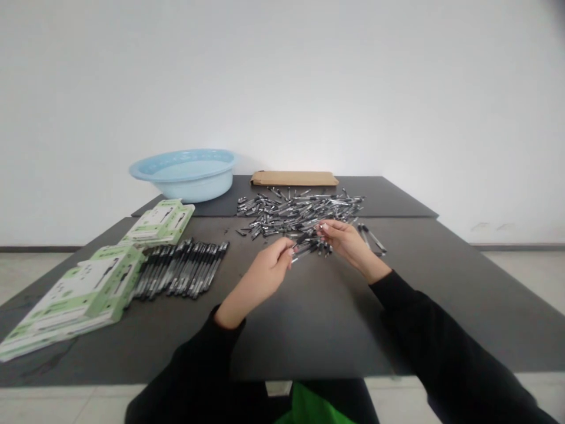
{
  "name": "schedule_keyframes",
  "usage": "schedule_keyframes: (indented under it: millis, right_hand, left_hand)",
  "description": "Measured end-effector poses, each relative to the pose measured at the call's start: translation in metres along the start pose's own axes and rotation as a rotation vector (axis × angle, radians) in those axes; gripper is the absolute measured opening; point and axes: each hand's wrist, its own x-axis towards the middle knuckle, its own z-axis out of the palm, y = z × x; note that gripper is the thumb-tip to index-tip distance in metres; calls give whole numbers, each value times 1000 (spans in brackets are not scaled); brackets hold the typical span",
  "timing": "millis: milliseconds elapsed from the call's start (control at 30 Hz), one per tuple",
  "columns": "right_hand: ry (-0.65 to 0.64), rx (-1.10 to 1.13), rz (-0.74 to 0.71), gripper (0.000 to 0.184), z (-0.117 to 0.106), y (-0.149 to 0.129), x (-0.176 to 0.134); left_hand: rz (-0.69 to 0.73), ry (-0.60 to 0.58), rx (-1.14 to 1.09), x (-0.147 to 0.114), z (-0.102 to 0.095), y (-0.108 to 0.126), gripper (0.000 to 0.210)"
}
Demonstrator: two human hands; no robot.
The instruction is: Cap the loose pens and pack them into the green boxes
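Black sleeves reach forward from the bottom edge, above a bit of bright green cloth. White and pale-green boxes, each printed with a pen, lie in overlapping stacks along the left of a dark table. Just beside them is a tidy row of pens, clear-barrelled with black sections, side by side. At centre, the left hand pinches a slim, dark-and-clear pen between thumb and forefinger, at the near edge of a loose pile of similar pens. The right hand has its fingertips drawn together; what they grip is too small to tell. Beyond sit a light-blue basin, left, and flat brown cardboard, before a pale wall.
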Motion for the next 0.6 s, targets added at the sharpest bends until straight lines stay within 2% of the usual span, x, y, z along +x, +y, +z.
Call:
schedule_keyframes:
  millis: [67, 167, 300, 433, 600]
  right_hand:
    - [30, 19, -11, 34, -9, -1, 1]
    - [99, 54, -12, 38, -20, -4, 5]
    - [132, 89, 67, 44, -27, -4, 7]
    - [81, 57, 61, 41, -23, -2, 4]
    - [-12, -81, -44, 35, -14, -2, -3]
  left_hand:
    - [-3, -4, -40, 23, 9, -11, 18]
    - [-72, -43, -216, 48, 21, -39, 18]
    - [-76, -148, -352, 52, 31, -67, 27]
    - [-36, -217, -313, 39, 36, -68, 31]
    - [3, -164, -223, 30, 36, -53, 26]
